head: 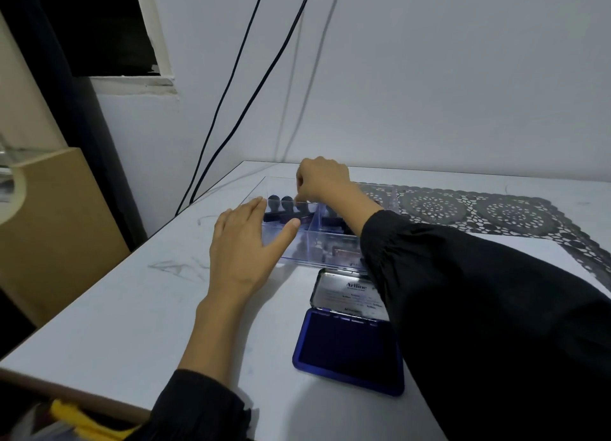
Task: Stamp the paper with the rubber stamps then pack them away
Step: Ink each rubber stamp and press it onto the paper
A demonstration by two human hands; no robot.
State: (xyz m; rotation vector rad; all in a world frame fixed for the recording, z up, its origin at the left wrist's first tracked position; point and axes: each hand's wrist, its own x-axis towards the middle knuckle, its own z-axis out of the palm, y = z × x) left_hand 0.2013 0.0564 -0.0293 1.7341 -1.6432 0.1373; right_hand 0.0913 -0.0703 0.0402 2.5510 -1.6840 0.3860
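Rubber stamps (pixel 281 205) stand inside the clear box (pixel 299 253). Left hand (pixel 243 245), fingers straight and spread, presses the box's left wall. Right hand (pixel 322 179) reaches in from above, fingers curled; whether it grips anything cannot be determined. Open ink pad (pixel 350 348) lies just before the box.

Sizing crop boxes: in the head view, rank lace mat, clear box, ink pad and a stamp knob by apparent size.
1. Lace mat, partly hidden.
2. Clear box and ink pad look alike; the pad is nearer, so unranked.
3. Stamp knob.
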